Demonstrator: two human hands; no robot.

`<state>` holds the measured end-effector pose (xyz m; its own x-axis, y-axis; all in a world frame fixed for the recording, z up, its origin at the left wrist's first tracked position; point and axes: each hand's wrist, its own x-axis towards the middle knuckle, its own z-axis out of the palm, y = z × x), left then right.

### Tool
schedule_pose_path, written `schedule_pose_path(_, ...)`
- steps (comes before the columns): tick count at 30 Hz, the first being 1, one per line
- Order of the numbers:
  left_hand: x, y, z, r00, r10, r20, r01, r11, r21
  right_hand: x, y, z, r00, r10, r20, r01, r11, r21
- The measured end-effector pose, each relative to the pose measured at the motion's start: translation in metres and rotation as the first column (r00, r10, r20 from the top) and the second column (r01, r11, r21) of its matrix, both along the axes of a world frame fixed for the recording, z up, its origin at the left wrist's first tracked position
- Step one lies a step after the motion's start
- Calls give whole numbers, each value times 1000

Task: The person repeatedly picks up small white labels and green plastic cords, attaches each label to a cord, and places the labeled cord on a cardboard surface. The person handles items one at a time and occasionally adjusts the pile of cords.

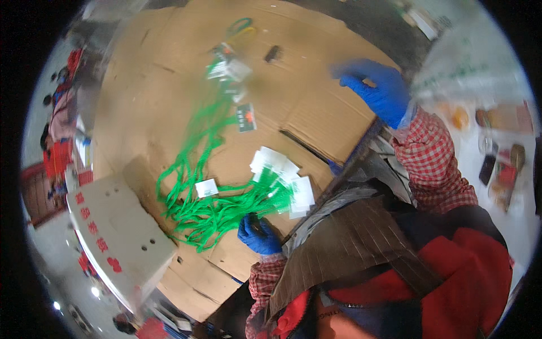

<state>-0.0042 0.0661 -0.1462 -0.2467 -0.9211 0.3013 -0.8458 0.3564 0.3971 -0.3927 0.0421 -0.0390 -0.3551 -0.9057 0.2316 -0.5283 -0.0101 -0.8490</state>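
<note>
Nearest the camera, at lower right, a brown striped apron (350, 243) is seen, worn over a red and dark garment (474, 254). Both forearms are covered by red-and-white checked sleeves (432, 158); both hands are gloved in blue.

The left hand (259, 234) is held low at the near edge of the green cords (209, 217), its fingers loosely curled; whether a cord is gripped cannot be told. The right hand (383, 93) is raised over the right side of the cardboard (316, 51), well apart from the cords. Its fingers are bent toward the thumb around a small gap and are blurred; whether anything thin is pinched cannot be told.

The green cords are laid in a tangled bundle across the cardboard, one part being stretched toward the far side and blurred. White tags (302, 195) are fanned out at the bundle's right end. A single white card (206, 188) is noted among the cords. Farther off, a dark card with an orange mark (246, 117) is seen; pale labels (238, 69) are clustered beyond it.

A white box with red markings (118, 243) is placed at the cardboard's left edge. At far right, assorted items (504, 172) are spread on a white surface (466, 152).
</note>
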Motion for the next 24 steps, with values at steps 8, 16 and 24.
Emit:
schedule_pose_path(8, 6, 3, -7, 991, -88, -101, 89, 996, 4, 31, 153, -30, 940, -342, -20, 339, 938, -77)
schedule_pose_path(16, 16, 3, -15, 989, -108, -104, 106, 994, -22, 142, 316, -219, 986, -114, 125, 57, 918, 391)
schedule_pose_path(24, 10, 5, -12, 991, -131, -26, 130, 990, -54, 214, 394, -324, 928, -3, 372, -323, 487, 811)
